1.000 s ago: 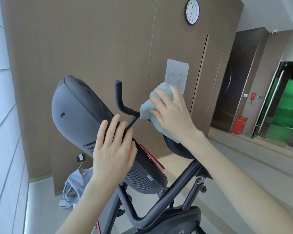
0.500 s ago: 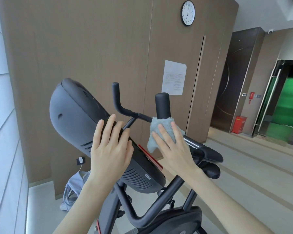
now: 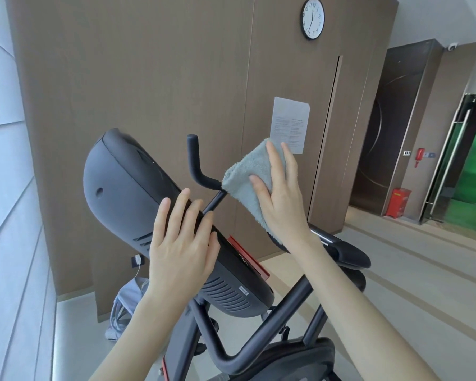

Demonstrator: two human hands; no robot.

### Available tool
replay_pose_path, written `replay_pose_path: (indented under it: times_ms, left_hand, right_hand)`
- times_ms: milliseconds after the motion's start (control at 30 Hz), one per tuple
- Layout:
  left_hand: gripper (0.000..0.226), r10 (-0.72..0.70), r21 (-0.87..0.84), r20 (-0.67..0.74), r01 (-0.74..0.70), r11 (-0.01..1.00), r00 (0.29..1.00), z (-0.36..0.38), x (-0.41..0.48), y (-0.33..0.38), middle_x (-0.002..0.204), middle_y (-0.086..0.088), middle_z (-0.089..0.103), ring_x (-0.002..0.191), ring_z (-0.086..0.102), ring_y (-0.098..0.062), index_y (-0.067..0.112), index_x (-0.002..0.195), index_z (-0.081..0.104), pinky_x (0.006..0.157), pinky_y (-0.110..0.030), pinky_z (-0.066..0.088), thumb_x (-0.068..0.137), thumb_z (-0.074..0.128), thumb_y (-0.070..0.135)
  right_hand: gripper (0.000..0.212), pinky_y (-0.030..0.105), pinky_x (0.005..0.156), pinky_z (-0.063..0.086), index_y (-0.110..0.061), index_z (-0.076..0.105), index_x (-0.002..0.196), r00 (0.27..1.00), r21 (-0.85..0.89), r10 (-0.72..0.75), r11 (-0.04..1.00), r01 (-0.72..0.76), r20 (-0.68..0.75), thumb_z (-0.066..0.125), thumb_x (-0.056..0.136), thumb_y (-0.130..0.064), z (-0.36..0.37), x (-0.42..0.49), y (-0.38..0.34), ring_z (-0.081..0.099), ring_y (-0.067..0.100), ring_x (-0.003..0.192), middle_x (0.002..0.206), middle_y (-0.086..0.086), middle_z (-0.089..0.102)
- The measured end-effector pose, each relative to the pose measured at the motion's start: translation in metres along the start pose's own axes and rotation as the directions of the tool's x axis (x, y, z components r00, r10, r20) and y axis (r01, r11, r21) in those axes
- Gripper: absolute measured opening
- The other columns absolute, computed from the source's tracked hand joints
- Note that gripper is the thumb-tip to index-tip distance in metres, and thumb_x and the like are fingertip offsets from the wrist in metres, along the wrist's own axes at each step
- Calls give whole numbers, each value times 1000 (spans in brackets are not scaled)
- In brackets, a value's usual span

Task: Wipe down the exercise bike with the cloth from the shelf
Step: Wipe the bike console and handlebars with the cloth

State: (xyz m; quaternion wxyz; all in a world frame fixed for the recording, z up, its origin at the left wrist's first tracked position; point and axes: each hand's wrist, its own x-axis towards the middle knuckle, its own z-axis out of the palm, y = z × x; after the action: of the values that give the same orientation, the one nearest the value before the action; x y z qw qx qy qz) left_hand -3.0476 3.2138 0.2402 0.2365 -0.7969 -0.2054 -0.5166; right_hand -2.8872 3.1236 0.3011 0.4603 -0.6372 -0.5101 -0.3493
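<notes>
The black exercise bike [image 3: 261, 350] fills the lower middle of the head view, and its large dark grey plastic console housing [image 3: 132, 199] tilts from upper left down to lower right. The left hand [image 3: 179, 243] lies flat on the near edge of this housing, fingers straight and slightly spread, gripping nothing.

To the right of the housing, the right hand [image 3: 282, 196] clasps the pale blue-grey terry cloth [image 3: 245, 174]. The thumb presses the cloth's near face and two fingers lie up along it (the other fingers are out of sight, so how far they curl cannot be told). The cloth's left edge touches the thin black upturned handlebar [image 3: 195, 160], which rises just right of the housing's upper half; what the cloth covers beneath the hand is hidden.

Behind the housing stands a brown wood-panelled wall [image 3: 149, 64]. On it, up and to the right of the housing, hang a round white wall clock [image 3: 312, 17] and a white printed paper sheet [image 3: 289, 122]. Below the housing's lower end, a grey backpack [image 3: 127, 303] sits on the floor. Far to the right of the housing is a red box [image 3: 400, 202].
</notes>
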Motion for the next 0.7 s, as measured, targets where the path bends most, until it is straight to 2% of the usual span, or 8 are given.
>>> replay_pose_path:
  times_ms: [133, 233, 333, 400, 467, 567, 633, 700]
  left_hand:
    - [25, -1, -7, -1, 1, 1000, 1000, -1, 0, 1, 114, -16, 62, 129, 40, -37, 5, 100, 68, 115, -49, 16, 88, 52, 20]
    - [26, -1, -7, 4, 1, 1000, 1000, -3, -1, 2, 115, -17, 62, 130, 40, -37, 4, 101, 68, 115, -50, 16, 88, 52, 20]
    - [26, 4, -9, 18, -4, 1000, 1000, -4, -1, 2, 116, -17, 61, 131, 39, -38, 4, 102, 68, 116, -50, 15, 88, 52, 20]
    - [26, 7, -5, 17, -6, 1000, 1000, -3, -1, 1, 116, -17, 61, 130, 39, -37, 4, 101, 68, 116, -50, 15, 88, 52, 20]
    - [26, 8, -7, 16, -7, 1000, 1000, -3, -1, 1, 115, -17, 61, 130, 39, -37, 4, 100, 68, 115, -50, 17, 88, 51, 20]
    - [25, 10, -2, 5, -10, 1000, 1000, -3, -1, 1, 114, -16, 61, 130, 39, -37, 4, 100, 68, 115, -50, 18, 88, 51, 19]
    - [24, 17, -2, 6, -17, 1000, 1000, -3, -1, 1, 114, -16, 62, 129, 40, -37, 4, 99, 68, 115, -50, 18, 88, 52, 19]
    - [24, 23, 2, 7, -23, 1000, 1000, -3, -2, 0, 114, -16, 61, 130, 40, -37, 5, 100, 68, 115, -50, 18, 87, 53, 19]
  right_hand:
    - [71, 41, 95, 49, -25, -2, 149, 999, -87, -19, 996, 22, 29, 37, 94, -48, 0, -31, 9, 33, 28, 136, 154, 14, 14]
    - [63, 37, 77, 58, -20, 6, 148, 998, -257, -50, 964, 61, 48, 33, 96, -44, -1, -58, 18, 55, 35, 117, 152, 21, 22]
    - [58, 38, 67, 60, -14, 16, 145, 996, -380, -65, 921, 85, 65, 38, 96, -36, -1, -77, 24, 62, 36, 106, 147, 26, 31]
    - [59, 40, 68, 60, -15, 14, 146, 998, -312, -26, 949, 41, 52, 36, 97, -37, -1, -72, 21, 61, 35, 109, 149, 22, 30]
    - [60, 42, 82, 56, -16, 11, 149, 999, -117, 49, 992, -47, 12, 33, 98, -40, 0, -53, 11, 52, 31, 122, 151, 15, 27]
    - [58, 29, 97, 45, -20, 15, 148, 993, 76, 113, 991, -111, -28, 29, 99, -46, 0, -3, -2, 42, 16, 128, 148, 6, 31]
    - [45, 19, 87, 41, -23, 34, 138, 989, 116, 144, 983, -141, -17, 31, 99, -45, -3, 34, -7, 46, 4, 112, 132, 2, 47]
    - [33, 23, 76, 37, -25, 49, 121, 988, 97, 144, 984, -149, 58, 33, 98, -44, -6, 59, -7, 51, 4, 94, 110, -4, 57]
